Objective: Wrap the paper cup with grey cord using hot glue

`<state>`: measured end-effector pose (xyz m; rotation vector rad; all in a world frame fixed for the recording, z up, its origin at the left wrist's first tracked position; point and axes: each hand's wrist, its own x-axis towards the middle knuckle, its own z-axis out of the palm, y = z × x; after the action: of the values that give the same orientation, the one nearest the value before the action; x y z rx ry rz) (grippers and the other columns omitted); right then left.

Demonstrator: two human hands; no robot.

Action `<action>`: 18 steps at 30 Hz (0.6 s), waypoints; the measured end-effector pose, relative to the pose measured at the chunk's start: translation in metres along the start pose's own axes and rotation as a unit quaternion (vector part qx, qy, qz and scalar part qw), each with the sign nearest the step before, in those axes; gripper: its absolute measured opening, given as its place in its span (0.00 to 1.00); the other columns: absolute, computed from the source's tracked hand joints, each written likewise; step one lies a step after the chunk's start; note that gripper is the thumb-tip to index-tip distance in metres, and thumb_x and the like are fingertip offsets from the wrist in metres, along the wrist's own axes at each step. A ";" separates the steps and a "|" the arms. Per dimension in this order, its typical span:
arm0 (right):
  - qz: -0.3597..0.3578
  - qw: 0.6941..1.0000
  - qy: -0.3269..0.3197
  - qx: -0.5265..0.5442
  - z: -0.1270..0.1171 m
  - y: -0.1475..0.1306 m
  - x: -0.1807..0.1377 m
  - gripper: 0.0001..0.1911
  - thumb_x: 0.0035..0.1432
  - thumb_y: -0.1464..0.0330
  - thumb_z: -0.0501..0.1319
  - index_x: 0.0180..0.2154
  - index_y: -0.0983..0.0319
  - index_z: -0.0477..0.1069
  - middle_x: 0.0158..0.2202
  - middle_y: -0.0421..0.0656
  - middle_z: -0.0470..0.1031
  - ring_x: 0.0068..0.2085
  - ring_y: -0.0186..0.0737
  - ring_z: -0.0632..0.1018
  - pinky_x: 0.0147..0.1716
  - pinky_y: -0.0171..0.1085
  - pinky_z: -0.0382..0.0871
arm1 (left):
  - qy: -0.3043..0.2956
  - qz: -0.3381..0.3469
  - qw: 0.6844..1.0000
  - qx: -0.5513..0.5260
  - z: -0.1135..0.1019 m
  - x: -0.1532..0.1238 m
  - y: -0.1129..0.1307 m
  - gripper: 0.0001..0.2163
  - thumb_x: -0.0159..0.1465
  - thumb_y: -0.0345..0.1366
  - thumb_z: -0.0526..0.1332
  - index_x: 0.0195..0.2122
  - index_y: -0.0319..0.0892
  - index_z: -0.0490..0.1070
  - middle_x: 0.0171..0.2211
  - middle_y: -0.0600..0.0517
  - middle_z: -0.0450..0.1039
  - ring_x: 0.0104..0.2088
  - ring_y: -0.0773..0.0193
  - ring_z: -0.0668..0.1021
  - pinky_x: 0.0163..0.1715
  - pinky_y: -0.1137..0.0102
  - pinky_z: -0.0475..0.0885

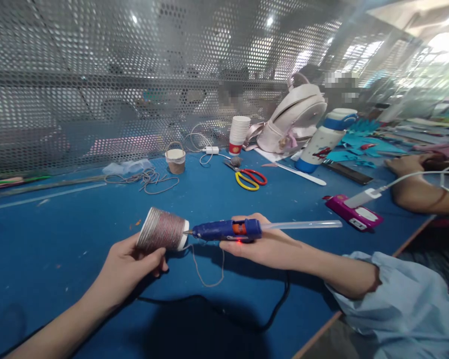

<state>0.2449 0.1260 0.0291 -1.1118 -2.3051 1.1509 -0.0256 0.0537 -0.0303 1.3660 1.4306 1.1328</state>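
My left hand (130, 267) is closed around a paper cup (162, 229) that lies tilted on its side above the blue table. Grey string is wound around most of the cup, with a white band bare at its right end. A loose tail of string (209, 285) hangs from that end. In my right hand (264, 249) is a blue hot glue gun (224, 230), a red light glowing on its underside. Its nozzle meets the cup's bare white end, or nearly so. A clear glue stick (307, 225) sticks out of the back of the gun.
Behind stand a small string-wrapped bucket (176, 162), coiled string (145, 177), red-and-yellow scissors (250, 179), stacked paper cups (239, 134), a backpack (294, 117) and a bottle (322, 142). A purple power strip (353, 212) sits right, near another person's arm (415, 187). A black cord (198, 298) crosses the front.
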 end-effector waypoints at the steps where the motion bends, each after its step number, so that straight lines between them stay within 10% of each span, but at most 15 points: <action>1: -0.001 1.000 0.001 0.002 0.000 0.000 0.000 0.14 0.56 0.58 0.63 0.27 0.62 0.69 0.24 0.37 0.69 0.25 0.31 0.66 0.23 0.31 0.58 | -0.003 0.001 1.000 0.004 0.000 0.000 0.000 0.07 0.59 0.38 0.66 0.25 0.44 0.75 0.20 0.54 0.78 0.20 0.67 0.76 0.24 0.73 0.72; 18: 0.044 0.992 0.002 0.116 -0.005 0.008 0.005 0.20 0.53 0.55 0.66 0.22 0.61 0.64 0.17 0.33 0.62 0.18 0.27 0.63 0.18 0.30 0.59 | 0.013 -0.023 0.999 -0.030 0.004 -0.003 0.007 0.06 0.55 0.38 0.68 0.25 0.43 0.75 0.18 0.52 0.77 0.18 0.65 0.74 0.22 0.72 0.70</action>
<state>0.2492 0.1354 0.0258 -1.1337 -2.0715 1.4069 -0.0202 0.0512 -0.0248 1.2758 1.4274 1.1582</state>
